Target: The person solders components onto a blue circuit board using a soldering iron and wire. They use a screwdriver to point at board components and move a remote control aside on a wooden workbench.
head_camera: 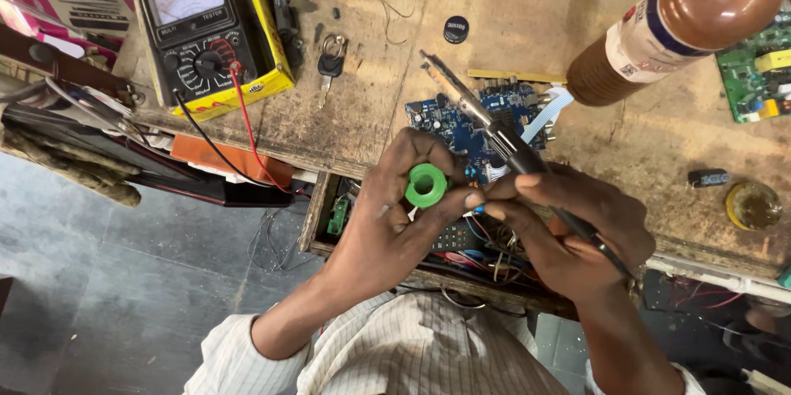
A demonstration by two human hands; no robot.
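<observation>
Left hand [387, 214] clasping one green spool [426, 186]; right hand [568, 230] gripping one soldering iron [486, 127], fingertips meeting beside the spool. Both held just in front of one blue board [461, 127] on the tabletop [371, 107]. Iron tip raised over the board, no contact visible; soldering apparently not yet begun. Left of the board: one multimeter [206, 32], one key [331, 61]. Right of it: one brown bottle [676, 24], one green board [758, 74].

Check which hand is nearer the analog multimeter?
Left. The left hand, holding a green spool, lies right of and below the multimeter. The right hand, holding the soldering iron, sits farther right.
</observation>
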